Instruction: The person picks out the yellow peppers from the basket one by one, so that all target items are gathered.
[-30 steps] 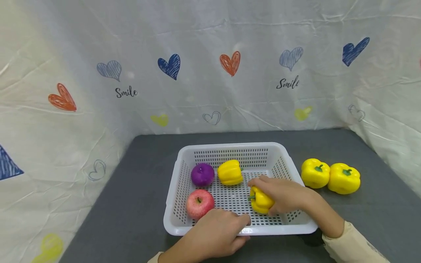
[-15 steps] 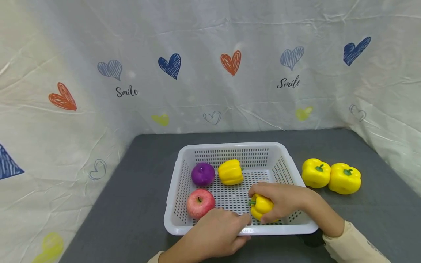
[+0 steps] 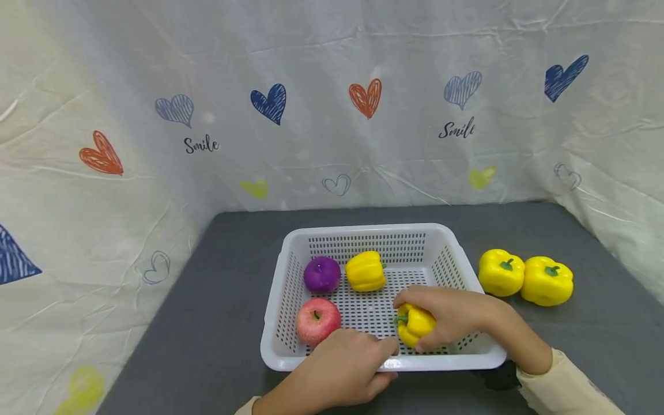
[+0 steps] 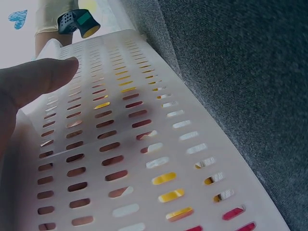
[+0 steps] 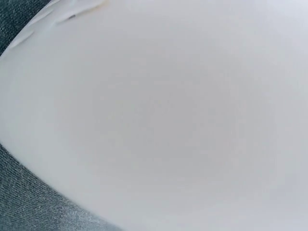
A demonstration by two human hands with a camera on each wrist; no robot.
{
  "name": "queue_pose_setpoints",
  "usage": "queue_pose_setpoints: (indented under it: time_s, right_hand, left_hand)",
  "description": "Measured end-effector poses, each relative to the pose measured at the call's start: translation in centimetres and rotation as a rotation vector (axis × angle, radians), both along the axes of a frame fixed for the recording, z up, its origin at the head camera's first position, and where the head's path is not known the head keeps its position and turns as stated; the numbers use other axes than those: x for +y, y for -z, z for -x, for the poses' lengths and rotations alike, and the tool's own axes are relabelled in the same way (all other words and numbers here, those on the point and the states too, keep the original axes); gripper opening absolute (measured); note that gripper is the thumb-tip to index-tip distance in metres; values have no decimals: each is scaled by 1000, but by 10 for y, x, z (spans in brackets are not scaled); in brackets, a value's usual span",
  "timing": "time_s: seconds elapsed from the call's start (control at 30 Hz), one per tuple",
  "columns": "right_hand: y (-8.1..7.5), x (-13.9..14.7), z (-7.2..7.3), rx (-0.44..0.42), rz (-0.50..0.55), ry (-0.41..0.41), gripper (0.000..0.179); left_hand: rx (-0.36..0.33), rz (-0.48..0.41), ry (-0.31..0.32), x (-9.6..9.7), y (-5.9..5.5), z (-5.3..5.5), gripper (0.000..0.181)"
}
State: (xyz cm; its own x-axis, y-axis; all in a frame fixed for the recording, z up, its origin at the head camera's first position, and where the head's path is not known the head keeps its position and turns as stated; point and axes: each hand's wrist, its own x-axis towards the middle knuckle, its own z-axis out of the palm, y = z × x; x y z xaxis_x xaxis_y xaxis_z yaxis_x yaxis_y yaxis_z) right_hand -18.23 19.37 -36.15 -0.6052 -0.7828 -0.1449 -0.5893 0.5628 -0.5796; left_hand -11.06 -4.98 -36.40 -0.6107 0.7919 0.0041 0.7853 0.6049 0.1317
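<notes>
Dark table (image 3: 228, 305), heart-covered sheet (image 3: 311, 52) behind; a yellow pepper (image 3: 415, 324) in a white basket (image 3: 276, 288).
From far off I see the right hand (image 3: 456, 314) curled round the yellow pepper, in the white basket's front right part; it has slid a bit nearer the front rim (image 3: 446, 362) since a second ago, so I guess it is being settled there; the left hand (image 3: 344, 366) grips that front rim.

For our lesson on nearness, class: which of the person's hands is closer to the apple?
The left hand. It grips the near rim of the white basket, just this side of the apple; the right hand holds a yellow pepper, farther off to the apple's right.
</notes>
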Motion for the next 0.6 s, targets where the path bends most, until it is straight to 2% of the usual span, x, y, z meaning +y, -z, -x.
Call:
queue_pose_setpoints:
  time_s: [0.4,0.6]
  right_hand:
    - [-3,4,-6,39,102,16,59]
    - [-7,10,-11,58,110,70,62]
  left_hand:
    - [-17,10,-6,0,-2,0,20]
    - [-35,18,-13,0,-1,0,21]
